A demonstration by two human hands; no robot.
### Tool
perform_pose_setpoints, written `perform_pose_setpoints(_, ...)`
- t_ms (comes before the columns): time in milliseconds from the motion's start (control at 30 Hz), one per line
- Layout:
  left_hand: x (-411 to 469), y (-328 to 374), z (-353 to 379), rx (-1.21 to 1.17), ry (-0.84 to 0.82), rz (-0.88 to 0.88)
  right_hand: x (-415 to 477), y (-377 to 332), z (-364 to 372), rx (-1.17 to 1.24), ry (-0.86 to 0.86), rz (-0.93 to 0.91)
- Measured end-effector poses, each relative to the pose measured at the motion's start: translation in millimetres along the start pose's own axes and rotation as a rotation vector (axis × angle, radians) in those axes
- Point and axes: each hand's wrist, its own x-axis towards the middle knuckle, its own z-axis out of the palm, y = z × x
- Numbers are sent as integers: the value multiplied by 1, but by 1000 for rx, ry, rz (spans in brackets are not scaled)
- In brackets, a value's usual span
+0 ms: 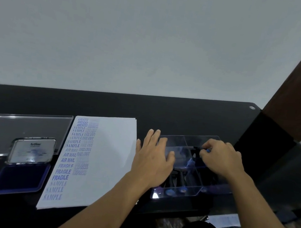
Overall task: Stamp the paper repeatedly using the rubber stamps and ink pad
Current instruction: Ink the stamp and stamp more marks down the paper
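Clear plastic tray (173,138) sat right of the paper (109,156); left hand (154,158) lay flat on it, fingers straight, right hand (220,159) pinched a black stamp (197,150) inside. Step, likely: picking a stamp. Next called for lifting it over to the ink pad (20,179)

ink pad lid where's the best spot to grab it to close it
Pinch the ink pad lid by its free upper edge, coming from above. It stands propped up, hinged along its bottom to the blue pad, so the top rim likely gives the clearest grip, away from the ink.
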Motion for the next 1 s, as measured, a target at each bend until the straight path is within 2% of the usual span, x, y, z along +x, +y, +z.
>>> perform_pose_setpoints(167,1,-2,2,-49,6,-6,-3,-2,-1,-25,-7,1)
perform_pose_setpoints(367,2,-2,4,-104,25,-11,-12,-17,8,123,164,-70)
perform_pose_setpoints(533,-2,-7,-5,-381,26,4,-18,-44,13,201,176,-189)
perform_pose_setpoints(633,-7,-12,-14,-526,118,-46,-20,-52,16,98,220,-234)
perform_pose_setpoints(700,-11,-18,-19,-522,176,-87,-23,-57,18,58,240,-255)
perform_pose_setpoints(800,-16,-28,-27,-443,204,-104,-26,-70,19,70,147,-296)
perform_pose_setpoints(1000,-30,-48,-39,-310,201,-80,-34,-100,26,37,-155,-363)
